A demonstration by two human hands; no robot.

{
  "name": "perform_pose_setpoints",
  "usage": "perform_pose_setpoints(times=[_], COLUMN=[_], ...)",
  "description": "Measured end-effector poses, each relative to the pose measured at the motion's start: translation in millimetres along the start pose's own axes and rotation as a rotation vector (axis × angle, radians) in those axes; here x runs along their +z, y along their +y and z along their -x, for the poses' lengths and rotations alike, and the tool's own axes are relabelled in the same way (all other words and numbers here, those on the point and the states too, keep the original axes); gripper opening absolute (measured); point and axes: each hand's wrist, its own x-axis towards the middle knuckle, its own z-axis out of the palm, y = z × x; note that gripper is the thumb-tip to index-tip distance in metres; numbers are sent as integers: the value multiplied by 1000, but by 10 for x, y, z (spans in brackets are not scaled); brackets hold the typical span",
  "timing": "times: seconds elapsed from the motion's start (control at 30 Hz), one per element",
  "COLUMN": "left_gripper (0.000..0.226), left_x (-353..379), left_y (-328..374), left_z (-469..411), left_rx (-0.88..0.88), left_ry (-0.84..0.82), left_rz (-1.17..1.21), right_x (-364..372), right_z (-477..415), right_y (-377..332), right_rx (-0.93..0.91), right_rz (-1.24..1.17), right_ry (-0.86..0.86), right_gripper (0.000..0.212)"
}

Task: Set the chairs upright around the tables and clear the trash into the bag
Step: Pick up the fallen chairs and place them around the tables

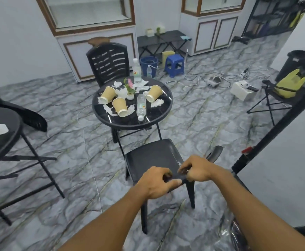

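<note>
A black plastic chair (pixel 153 158) stands upright just before the round table (pixel 159 115) littered with tipped paper cups (pixel 120 106).

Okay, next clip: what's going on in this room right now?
A person is gripping the back edge of a black chair with both the left hand and the right hand, at the near side of a round table. The chair stands on its legs. The table is littered: three tipped paper cups, torn tissue, one bottle lying down and one standing. Another chair stands upright on the far side. None of the trash has been cleared yet.
</note>
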Motion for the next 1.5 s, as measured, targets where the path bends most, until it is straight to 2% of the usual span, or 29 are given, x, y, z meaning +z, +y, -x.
perform_pose_setpoints(times=[0.07, 0.13, 0.2, 0.37, 0.47, 0.57, 0.73, 1.03, 1.33, 1.5], left_gripper=[65, 50, 37, 49, 48, 43, 53, 51, 57, 53], left_x=[-176, -413, -703, -1498, -1907, -2303, -2935, -3742, -4803, -5537], left_y=[-177, -423, -671, -1297, -1698, -2084, -2707, -3656, -4814, -5327], left_z=[51, 125, 237, 559, 651, 645, 520, 113, -953, -1488], left_rx=[-81, -181, -276, -469, -523, -554, -545, -608, -687, -751], left_ry=[111, 224, 250, 273, 319, 367, 400, 409, 460, 468], left_rz=[37, -57, -134, -103, -115, -104, -75, -34, -15, -32], right_x=[-39, -22, 29, 84, 60, -29, -118, -164, -716, -1148], right_z=[-80, -208, -380, -830, -1143, -1514, -2211, -3471, -5367, -6287], right_y=[-306, -651, -976, -1853, -2381, -2876, -3539, -4408, -5363, -5930], right_rx=[-50, -92, -120, -229, -281, -327, -372, -362, -481, -523], right_rz=[-43, 30, 46, 71, 108, 140, 159, 137, 174, 214], right_ry=[-2, 45, 73, 28, 12, 20, 60, -27, 4, -70], right_gripper=[50, 54, 52, 42, 50, 54, 49, 55, 50, 45])
